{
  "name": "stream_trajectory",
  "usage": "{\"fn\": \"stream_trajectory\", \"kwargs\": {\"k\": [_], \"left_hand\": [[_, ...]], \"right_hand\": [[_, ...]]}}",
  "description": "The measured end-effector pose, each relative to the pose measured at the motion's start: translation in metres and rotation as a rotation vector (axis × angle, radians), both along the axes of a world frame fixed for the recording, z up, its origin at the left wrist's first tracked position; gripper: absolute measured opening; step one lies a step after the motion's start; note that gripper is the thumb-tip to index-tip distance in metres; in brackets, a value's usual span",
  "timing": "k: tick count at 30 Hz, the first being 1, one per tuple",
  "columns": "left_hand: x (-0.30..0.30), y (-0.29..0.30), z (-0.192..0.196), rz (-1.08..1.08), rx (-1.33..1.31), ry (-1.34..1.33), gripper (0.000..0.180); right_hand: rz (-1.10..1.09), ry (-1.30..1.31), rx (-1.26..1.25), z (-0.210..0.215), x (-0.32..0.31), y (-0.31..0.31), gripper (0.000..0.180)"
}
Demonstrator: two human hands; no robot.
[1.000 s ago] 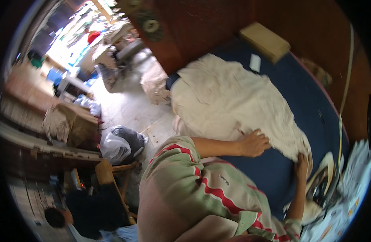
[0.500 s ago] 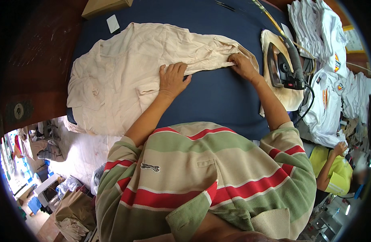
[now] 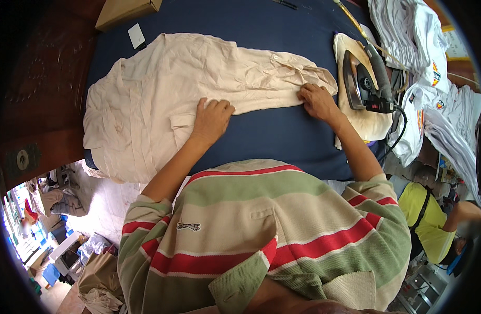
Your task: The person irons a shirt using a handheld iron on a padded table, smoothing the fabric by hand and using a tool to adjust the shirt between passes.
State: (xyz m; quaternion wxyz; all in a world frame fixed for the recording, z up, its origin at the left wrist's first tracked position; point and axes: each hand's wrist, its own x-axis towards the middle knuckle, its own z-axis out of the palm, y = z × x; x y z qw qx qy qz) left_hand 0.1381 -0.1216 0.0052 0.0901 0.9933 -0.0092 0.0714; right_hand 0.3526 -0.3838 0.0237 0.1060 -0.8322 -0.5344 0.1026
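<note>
a cream garment [image 3: 162,99] of thin, softly rumpled cloth lies across the navy table cover [image 3: 272,131], its broad body to the left and a narrower, sleeve-like part running right, with fine creases bunching into deeper folds near the tip. the left hand [image 3: 212,120] rests at the garment's lower edge, fingers loosely spread and bent, tips on the fabric. the right hand [image 3: 317,103] curls over the lower edge near the sleeve end; its thumb is mostly hidden, so i cannot tell whether it pinches the cloth or only presses. just beyond it, an iron [image 3: 363,81] with a metal soleplate and thick dark handle stands on a cream, lightly stained pad [image 3: 374,125]. crisp white garments [image 3: 400,42] hang in close ripples on the right, cut off by the top edge. a smooth white card [image 3: 136,35] lies near a brown cardboard box [image 3: 126,11], also cropped above. at lower right, a person in yellow [image 3: 426,222] is partly lost in the dark fisheye rim, the outer details blurred.
</note>
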Motion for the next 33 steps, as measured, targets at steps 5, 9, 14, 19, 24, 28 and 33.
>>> {"fn": "stream_trajectory", "kwargs": {"k": [5, 9, 14, 19, 24, 28, 33], "left_hand": [[0.038, 0.043, 0.013, 0.055, -0.073, 0.044, 0.022], [0.132, 0.109, 0.007, 0.122, 0.059, -0.317, 0.030], [0.168, 0.148, 0.010, 0.249, 0.103, 0.263, 0.035], [0.168, 0.137, -0.010, 0.372, 0.300, 0.030, 0.026], [0.155, 0.097, -0.014, 0.040, -0.093, -0.239, 0.024], [0.150, 0.063, -0.008, -0.153, -0.209, -0.001, 0.026], [0.149, 0.062, -0.027, -0.057, -0.086, -0.156, 0.032]], "right_hand": [[-0.350, 0.167, 0.265, 0.024, 0.013, 0.045, 0.024], [-0.408, -0.073, 0.294, -0.016, 0.048, 0.102, 0.022], [-0.456, -0.247, 0.303, -0.036, 0.059, 0.111, 0.009], [-0.422, -0.414, 0.427, -0.051, 0.056, 0.106, 0.013], [-0.079, 0.019, 0.477, -0.002, -0.003, 0.085, 0.019], [0.172, -0.014, 0.337, -0.018, -0.036, 0.071, 0.018], [0.165, 0.055, 0.305, -0.022, -0.037, 0.070, 0.016]]}}
